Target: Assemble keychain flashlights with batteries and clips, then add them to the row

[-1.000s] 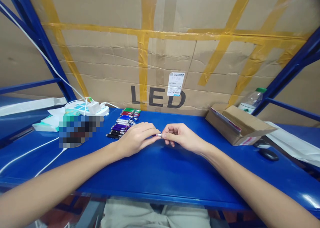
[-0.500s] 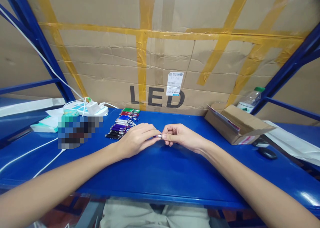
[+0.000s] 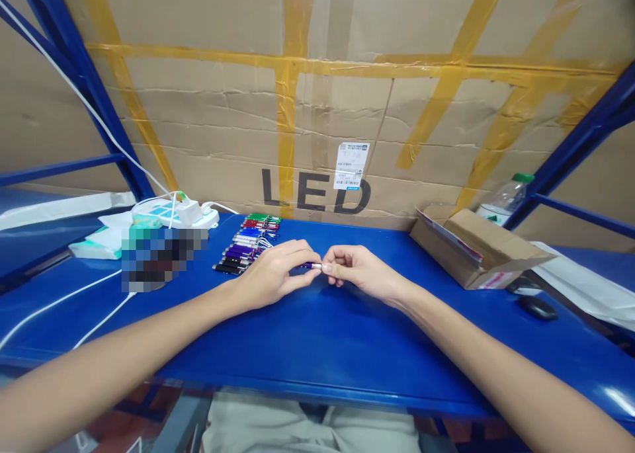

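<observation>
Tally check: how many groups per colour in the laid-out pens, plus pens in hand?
Green pens: 1 group
Red pens: 1 group
Blue pens: 1 group
White pens: 1 group
Purple pens: 1 group
Black pens: 1 group
Held purple pen: 1
Total: 6 groups, 1 held pen; single pens overlap too closely to count.

A slim, pen-like purple tube (image 3: 308, 266) with a silvery end lies roughly level and crosswise over the blue tabletop (image 3: 317, 347), its shiny tip toward the right hand (image 3: 358, 271), whose thumb and fingers pinch it. The left hand (image 3: 275, 274) holds the purple part, hiding its far end.
</observation>
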The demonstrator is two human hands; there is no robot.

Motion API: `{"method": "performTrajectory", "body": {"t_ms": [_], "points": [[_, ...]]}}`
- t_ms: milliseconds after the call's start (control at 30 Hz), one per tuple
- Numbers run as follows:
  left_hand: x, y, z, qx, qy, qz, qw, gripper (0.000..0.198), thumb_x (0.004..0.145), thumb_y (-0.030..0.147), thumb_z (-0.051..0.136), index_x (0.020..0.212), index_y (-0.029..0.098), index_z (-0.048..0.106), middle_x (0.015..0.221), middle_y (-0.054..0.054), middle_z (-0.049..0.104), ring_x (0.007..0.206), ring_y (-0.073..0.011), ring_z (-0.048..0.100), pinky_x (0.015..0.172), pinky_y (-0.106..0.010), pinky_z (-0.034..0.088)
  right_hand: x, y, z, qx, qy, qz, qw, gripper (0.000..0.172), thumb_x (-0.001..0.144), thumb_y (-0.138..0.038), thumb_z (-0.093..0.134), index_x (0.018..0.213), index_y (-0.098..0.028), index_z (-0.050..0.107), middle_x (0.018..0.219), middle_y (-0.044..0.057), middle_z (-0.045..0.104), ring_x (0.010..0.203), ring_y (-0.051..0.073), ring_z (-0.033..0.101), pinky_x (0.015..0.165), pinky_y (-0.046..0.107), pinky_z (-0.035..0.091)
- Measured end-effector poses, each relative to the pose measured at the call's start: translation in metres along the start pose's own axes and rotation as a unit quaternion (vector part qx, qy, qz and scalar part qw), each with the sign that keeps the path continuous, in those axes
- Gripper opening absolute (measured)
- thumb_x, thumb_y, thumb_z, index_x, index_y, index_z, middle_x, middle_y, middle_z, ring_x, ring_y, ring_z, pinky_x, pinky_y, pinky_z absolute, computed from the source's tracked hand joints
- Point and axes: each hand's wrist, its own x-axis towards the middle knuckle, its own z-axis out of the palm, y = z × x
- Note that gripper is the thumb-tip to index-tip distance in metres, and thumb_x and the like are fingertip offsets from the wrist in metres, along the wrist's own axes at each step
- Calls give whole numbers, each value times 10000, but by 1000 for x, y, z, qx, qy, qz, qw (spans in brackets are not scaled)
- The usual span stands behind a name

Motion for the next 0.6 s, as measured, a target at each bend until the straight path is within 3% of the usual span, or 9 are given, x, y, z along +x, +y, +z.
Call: {"method": "performTrajectory", "body": {"t_ms": [167, 333, 433, 600], "points": [[-1, -3, 0, -22, 6, -53, 998, 189, 1075, 303, 611, 1144, 183, 739, 1043, -90, 723, 934, -208, 682, 849, -326, 545, 1, 3, 1, -52, 35, -47, 997, 449, 873, -607, 812, 927, -186, 668, 791, -3, 665, 699, 146, 576, 665, 284, 472], [0, -7, 2, -30, 12, -79, 996, 171, 1062, 313, 637, 1104, 185, 742, 988, -60, 703, 885, -188, 664, 814, -304, 513, 0, 2, 4, -144, 83, -122, 979, 222, 978, -412, 730, 985, -205, 651, 890, -4, 666, 778, 150, 578, 713, 275, 467], [1, -7, 3, -45, 12, -97, 994, 165, 1052, 311, 655, 1077, 180, 753, 967, -52, 703, 870, -181, 660, 804, -300, 507, -3, -1, 5, -191, 83, -147, 967, 118, 1011, -327, 686, 1005, -214, 652, 920, 4, 691, 819, 165, 623, 768, 288, 492], [3, -5, 3, -70, 13, -133, 989, 202, 1039, 358, 671, 1040, 189, 783, 942, -47, 721, 845, -184, 667, 767, -297, 512, -6, -2, -1, -289, 68, -203, 933, 108, 1062, -343, 644, 1053, -235, 638, 1012, 36, 730, 892, 196, 670, 834, 316, 523]]}}
